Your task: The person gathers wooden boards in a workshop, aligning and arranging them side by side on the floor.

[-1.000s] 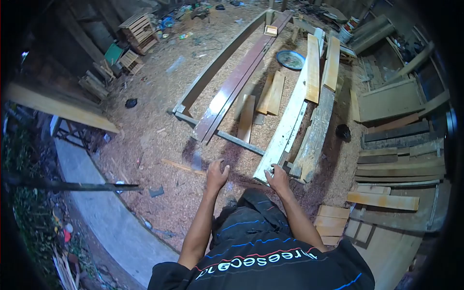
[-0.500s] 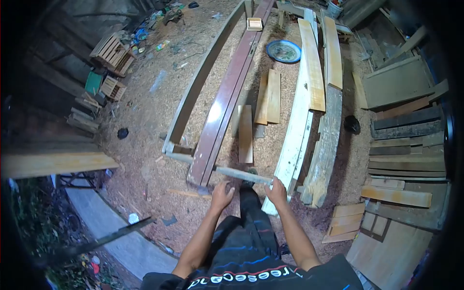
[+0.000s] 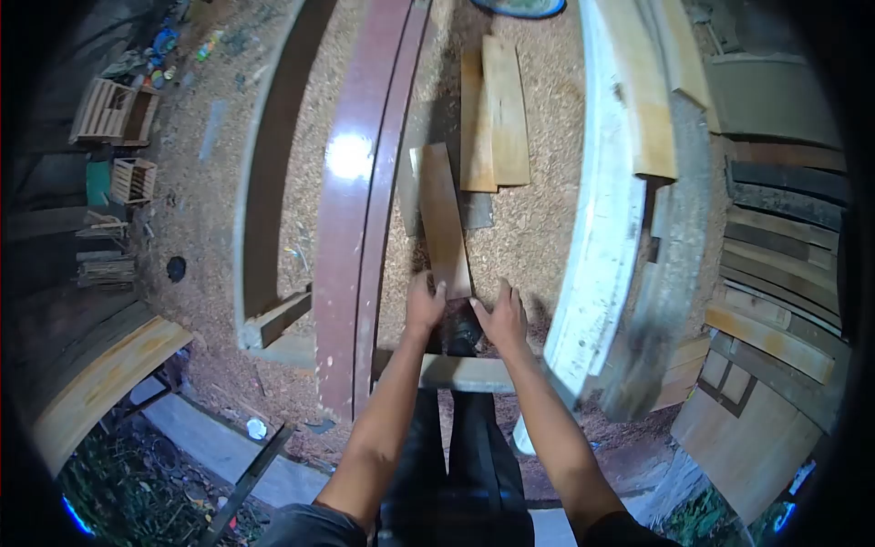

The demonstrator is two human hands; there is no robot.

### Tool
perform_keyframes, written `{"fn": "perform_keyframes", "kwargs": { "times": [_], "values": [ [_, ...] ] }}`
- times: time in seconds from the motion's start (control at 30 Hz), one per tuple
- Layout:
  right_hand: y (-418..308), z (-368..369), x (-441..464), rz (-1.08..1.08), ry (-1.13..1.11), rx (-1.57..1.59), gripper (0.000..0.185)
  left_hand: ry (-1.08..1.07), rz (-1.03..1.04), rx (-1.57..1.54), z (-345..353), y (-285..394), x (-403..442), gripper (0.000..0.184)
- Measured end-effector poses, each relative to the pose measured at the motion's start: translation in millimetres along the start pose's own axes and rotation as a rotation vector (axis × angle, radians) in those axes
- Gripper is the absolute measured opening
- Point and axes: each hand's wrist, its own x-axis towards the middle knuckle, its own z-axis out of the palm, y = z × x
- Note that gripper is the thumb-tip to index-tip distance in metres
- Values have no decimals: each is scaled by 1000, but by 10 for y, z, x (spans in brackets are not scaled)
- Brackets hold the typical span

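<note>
A short brown wooden board (image 3: 442,219) slants over the wood shavings in front of me, its near end between my hands. My left hand (image 3: 425,305) is at the left edge of that end, thumb over the board and fingers beside it. My right hand (image 3: 503,314) is just off the right corner, thumb and fingers spread, with nothing in it. Both forearms reach over a wooden crossbar (image 3: 467,373) that runs in front of my legs. Beyond the board lie two pale boards (image 3: 508,114), side by side and partly overlapping.
On the left stretches a long maroon frame beam (image 3: 344,219), with a grey-brown beam (image 3: 271,182) farther out. A white-painted beam (image 3: 592,228) lies on the right, bearing yellowish planks (image 3: 643,100). Stacked boards (image 3: 779,237) line the right side. Small wooden crates (image 3: 114,111) stand far left.
My view has moved forward and lower. My right hand has let go of the crossbar, and both hands have reached past it to the short board, which now slants more.
</note>
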Motion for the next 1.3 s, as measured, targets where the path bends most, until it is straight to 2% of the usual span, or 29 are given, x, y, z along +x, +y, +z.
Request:
{"fn": "perform_keyframes", "kwargs": {
  "times": [0.03,0.1,0.17,0.23,0.27,0.33,0.37,0.43,0.5,0.63,0.77,0.83,0.87,0.93,0.97,1.07,1.13,1.23,1.3],
  "values": [
    [89,241,184,3,11,-5,78,-41,-122,-65,149,-158,246,40],
    [285,732,607,-15,-32,-39,86,-36,-185,-258,675,-807,740,43],
    [520,1213,983,-22,-3,-194,88,-177,-312,-129,964,-1218,1302,61],
    [714,1484,1355,4,-10,-195,90,-94,-380,144,771,-631,1467,89],
    [767,1556,1544,16,7,-183,93,-108,-392,141,870,-590,1576,89],
    [732,1568,1888,37,42,-138,93,-20,-422,251,1128,-619,1769,111],
    [711,1569,2064,47,89,-84,94,-30,-431,252,1308,-707,1881,111],
    [771,1633,2431,14,285,-35,99,174,-341,286,1639,-860,2045,122],
    [819,1571,2818,-20,456,-3,99,168,-331,313,1715,-777,2070,124],
    [842,1231,3474,-28,538,-62,105,192,-331,348,1718,-659,2295,127],
    [922,1037,4042,-24,457,-108,114,271,-239,359,1775,-845,2549,128],
    [845,942,4213,29,382,-117,116,202,-121,177,1697,-854,2592,142],
    [795,889,4302,67,327,-79,119,214,-108,174,1691,-818,2631,142],
    [751,866,4461,124,287,-87,120,132,-239,250,1634,-683,2640,140],
    [750,870,4502,189,231,-103,120,128,-238,254,1602,-631,2659,140],
    [768,820,4490,185,162,-130,119,120,-269,213,1586,-619,2563,137],
    [721,886,4316,204,187,-171,118,163,-200,290,1555,-607,2546,127],
    [727,983,3704,252,157,-111,115,129,-152,298,1510,-651,2449,127],
    [782,1088,3233,309,145,-93,121,147,-125,320,1590,-832,2333,126]
  ]
}}
